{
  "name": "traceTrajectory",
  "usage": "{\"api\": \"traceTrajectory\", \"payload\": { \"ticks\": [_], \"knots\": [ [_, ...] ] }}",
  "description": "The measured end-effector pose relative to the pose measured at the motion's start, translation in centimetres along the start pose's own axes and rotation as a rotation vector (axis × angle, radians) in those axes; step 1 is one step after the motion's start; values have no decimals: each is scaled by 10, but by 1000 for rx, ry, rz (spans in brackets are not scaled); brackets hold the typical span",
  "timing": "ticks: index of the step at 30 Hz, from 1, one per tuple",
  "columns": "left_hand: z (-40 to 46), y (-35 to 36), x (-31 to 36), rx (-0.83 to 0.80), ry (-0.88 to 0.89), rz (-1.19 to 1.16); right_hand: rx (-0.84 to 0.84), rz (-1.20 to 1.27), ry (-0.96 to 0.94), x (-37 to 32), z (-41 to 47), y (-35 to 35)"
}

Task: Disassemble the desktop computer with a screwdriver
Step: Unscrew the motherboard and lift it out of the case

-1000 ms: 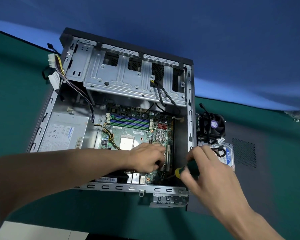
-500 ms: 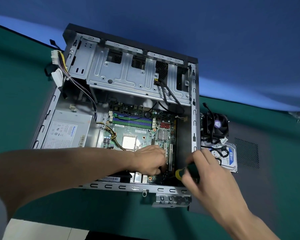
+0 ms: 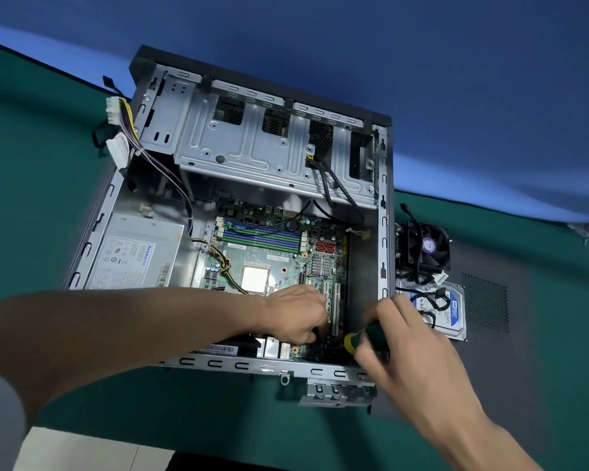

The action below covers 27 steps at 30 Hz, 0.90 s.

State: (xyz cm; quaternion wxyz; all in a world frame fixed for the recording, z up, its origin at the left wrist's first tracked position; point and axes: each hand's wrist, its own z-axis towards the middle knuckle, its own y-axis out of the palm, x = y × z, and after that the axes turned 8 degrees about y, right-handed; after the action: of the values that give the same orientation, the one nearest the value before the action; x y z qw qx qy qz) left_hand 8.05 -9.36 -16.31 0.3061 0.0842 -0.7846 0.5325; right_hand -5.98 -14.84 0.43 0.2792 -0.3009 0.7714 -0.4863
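Note:
An open desktop computer case (image 3: 383, 212) lies on its side on a green mat. Inside is a green motherboard (image 3: 269, 253), with a grey power supply (image 3: 133, 253) to its left. My right hand (image 3: 405, 338) grips a screwdriver (image 3: 364, 339) with a green and yellow handle; its shaft points left and down into the board's near right corner. My left hand (image 3: 296, 314) rests on the board by the white expansion slots, fingers curled down near the screwdriver tip. The tip and whatever my left fingers touch are hidden.
A black cooler fan (image 3: 425, 246) and a hard drive (image 3: 446, 311) with a blue label lie right of the case on a dark side panel (image 3: 524, 334). Loose power cables (image 3: 119, 130) hang over the case's far left corner. A metal bracket (image 3: 337, 394) sticks out at the near edge.
Both hands stay at the board's near right corner with only slight shifts. My view has shifted a little, so the case sits slightly lower and further right in the frame.

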Motion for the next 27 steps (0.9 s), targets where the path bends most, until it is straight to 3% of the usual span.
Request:
{"api": "traceTrajectory", "payload": {
  "ticks": [16, 23, 25, 27],
  "knots": [
    [4, 5, -1, 19, -32, 12, -48, 7, -20, 5, 4, -4],
    [4, 2, 0, -5, -54, -22, 18, -411, 12, -17, 6, -3],
    [4, 3, 0, -29, -53, 13, -25, -359, 18, -15, 11, -5],
    [5, 3, 0, -32, -44, 49, -130, -146, -15, -9, 17, -8]
  ]
}}
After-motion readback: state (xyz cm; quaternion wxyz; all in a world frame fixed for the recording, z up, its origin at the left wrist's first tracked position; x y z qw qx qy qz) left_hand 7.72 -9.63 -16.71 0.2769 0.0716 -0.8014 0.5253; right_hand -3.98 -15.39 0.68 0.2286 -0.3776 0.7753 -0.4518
